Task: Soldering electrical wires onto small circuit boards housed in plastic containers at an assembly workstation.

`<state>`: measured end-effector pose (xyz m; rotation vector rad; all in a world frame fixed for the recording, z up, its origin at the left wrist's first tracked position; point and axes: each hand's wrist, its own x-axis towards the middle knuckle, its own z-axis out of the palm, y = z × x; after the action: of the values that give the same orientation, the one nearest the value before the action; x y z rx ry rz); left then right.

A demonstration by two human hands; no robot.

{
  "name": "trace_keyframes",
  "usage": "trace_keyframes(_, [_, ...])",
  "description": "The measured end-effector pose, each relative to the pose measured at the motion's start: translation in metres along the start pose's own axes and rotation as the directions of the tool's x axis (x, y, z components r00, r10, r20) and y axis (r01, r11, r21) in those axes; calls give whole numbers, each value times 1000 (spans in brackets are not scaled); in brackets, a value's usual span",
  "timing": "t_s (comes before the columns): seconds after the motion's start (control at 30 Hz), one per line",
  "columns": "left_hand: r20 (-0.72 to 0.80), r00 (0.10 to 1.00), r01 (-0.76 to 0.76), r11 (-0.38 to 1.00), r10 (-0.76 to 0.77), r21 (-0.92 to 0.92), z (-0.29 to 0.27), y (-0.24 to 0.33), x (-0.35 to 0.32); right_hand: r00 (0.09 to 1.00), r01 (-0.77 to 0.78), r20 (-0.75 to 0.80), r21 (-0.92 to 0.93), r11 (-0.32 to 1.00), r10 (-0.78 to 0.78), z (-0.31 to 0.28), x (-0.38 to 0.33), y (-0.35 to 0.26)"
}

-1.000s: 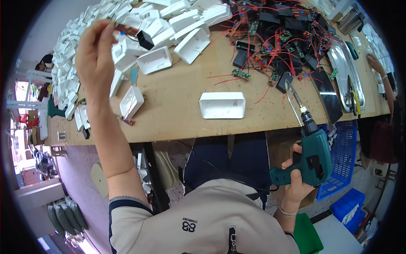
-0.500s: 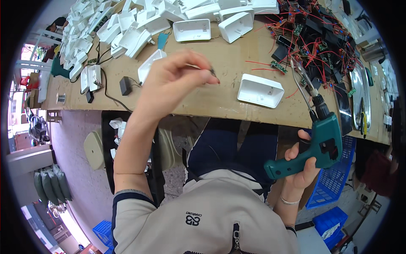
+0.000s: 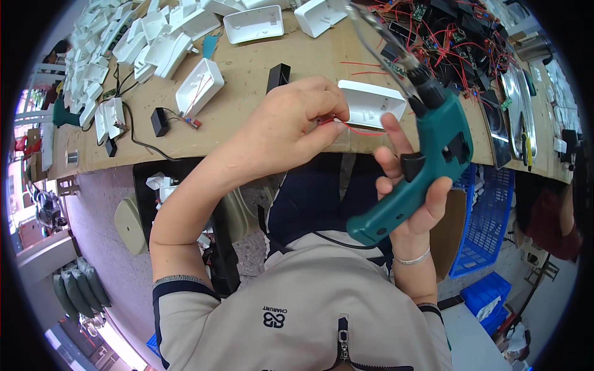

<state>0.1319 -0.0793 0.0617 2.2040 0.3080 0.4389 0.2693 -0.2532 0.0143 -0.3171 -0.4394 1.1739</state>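
In front of me, my left hand (image 3: 303, 120) is closed in a pinch on a thin red wire (image 3: 362, 131), whose loose part runs right toward my right hand. Whatever else sits between those fingertips is hidden. My right hand (image 3: 414, 204) grips a green soldering gun (image 3: 442, 136) by its handle, with some fingers stretched toward the wire. The gun's metal tip points up and left. Just beyond my left hand stands a black block (image 3: 278, 76). A white plastic case (image 3: 374, 102) lies behind both hands, partly covered by them.
Another white case (image 3: 199, 86) lies to the left, near a black block (image 3: 159, 122) wired to a small board (image 3: 194, 123). Piled white cases (image 3: 93, 62) fill the far left. Black parts with red wires (image 3: 458, 43) heap at the far right, beside a metal tray (image 3: 520, 114).
My left hand has come down and right, now with a red wire in its pinch. My right hand has raised the soldering gun up and left. A black block now shows beyond my left hand.
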Motion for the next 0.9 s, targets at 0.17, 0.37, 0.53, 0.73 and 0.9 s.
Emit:
trace_keyframes(0.17, [79,996,53,998,-51,-25,3,4,-1,997,-50,-59,-93,994,44,1,1,3])
trace_keyframes(0.37, [-4,994,-109,963,112,-245,-23,-13,2,990,-10,-139,-6,1000,9,-13,-6,2])
trace_keyframes(0.53, [11,973,-233,969,232,79,-8,-33,8,989,-7,-146,64,998,16,-19,-9,4])
trace_keyframes(0.73, [-36,935,-313,869,353,382,38,-13,17,991,3,-131,119,993,13,-20,-10,5])
trace_keyframes(0.9, [-92,917,-296,815,389,498,59,-17,20,994,15,-106,174,985,3,-21,-9,7])
